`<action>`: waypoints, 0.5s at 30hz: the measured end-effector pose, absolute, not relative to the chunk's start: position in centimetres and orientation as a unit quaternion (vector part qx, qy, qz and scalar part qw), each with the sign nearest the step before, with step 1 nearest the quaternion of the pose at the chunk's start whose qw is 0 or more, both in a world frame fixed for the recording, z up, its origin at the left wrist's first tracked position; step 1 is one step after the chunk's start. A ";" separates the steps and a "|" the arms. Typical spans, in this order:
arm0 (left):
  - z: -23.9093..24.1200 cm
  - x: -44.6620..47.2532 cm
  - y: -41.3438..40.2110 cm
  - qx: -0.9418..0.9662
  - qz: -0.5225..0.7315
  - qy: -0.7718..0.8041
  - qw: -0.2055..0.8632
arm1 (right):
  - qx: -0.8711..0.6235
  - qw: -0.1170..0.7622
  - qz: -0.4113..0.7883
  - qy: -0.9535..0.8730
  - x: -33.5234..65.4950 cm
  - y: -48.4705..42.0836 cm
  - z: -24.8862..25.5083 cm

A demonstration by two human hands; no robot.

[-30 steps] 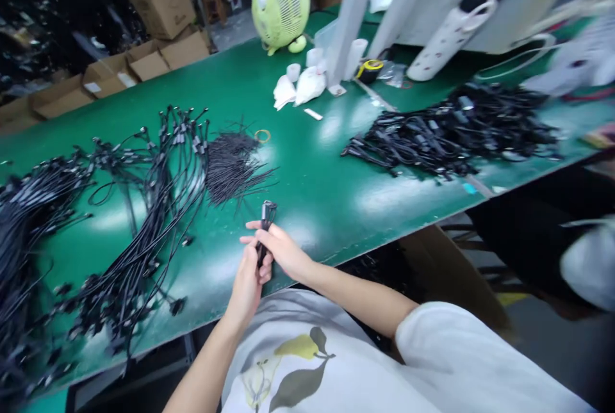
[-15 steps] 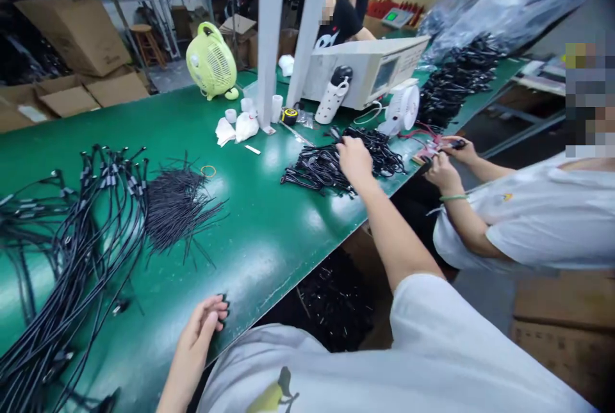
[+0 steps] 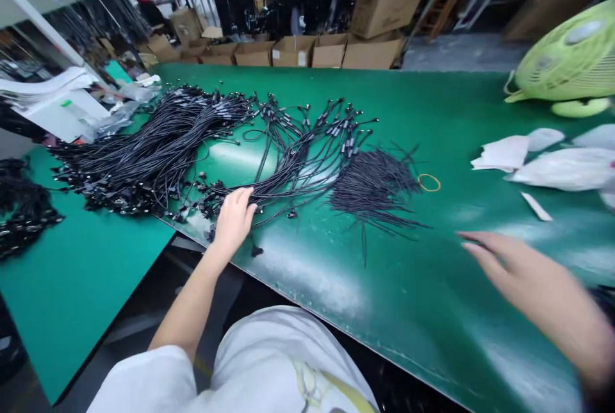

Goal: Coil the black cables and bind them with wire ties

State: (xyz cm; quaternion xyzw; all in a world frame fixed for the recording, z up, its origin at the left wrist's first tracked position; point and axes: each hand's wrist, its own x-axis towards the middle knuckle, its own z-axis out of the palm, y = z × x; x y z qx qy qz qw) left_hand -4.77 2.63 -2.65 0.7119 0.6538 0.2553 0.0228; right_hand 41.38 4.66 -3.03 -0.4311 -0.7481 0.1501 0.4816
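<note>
My left hand (image 3: 233,219) is at the near end of a loose spread of black cables (image 3: 283,173), its fingertips over or against them. Its fingers and thumb are apart; contact with a single cable cannot be made out. My right hand (image 3: 523,272), smeared by motion, hovers over the green table (image 3: 461,214) with fingers stretched out and nothing seen in it. Between the hands lies a pile of short thin black ties (image 3: 377,186), with a yellow rubber band (image 3: 429,182) beside it.
A large heap of black cables (image 3: 168,137) covers the left part of the table. A green fan (image 3: 571,57) and crumpled white paper (image 3: 567,166) lie to the right. Cardboard boxes (image 3: 293,51) line the far edge. A second table (image 3: 86,272) adjoins at left.
My view has swung left. My right hand has left the bundled cables by the co-worker and come over the bare table. My left hand has moved to the loose cables' near end.
</note>
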 end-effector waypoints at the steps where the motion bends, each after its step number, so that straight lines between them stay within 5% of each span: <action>1: -2.6 -5.9 3.4 0.720 0.213 0.660 -0.006 | -0.448 0.399 0.122 -0.791 39.0 5.4 -3.3; 5: -3.1 -8.3 5.8 0.778 0.073 0.622 -0.044 | -0.404 0.169 0.131 -0.889 27.8 7.2 -1.8; 15: -4.9 -4.9 3.8 0.859 0.100 0.501 -0.023 | -0.360 0.028 -0.027 -0.932 13.9 11.9 -2.6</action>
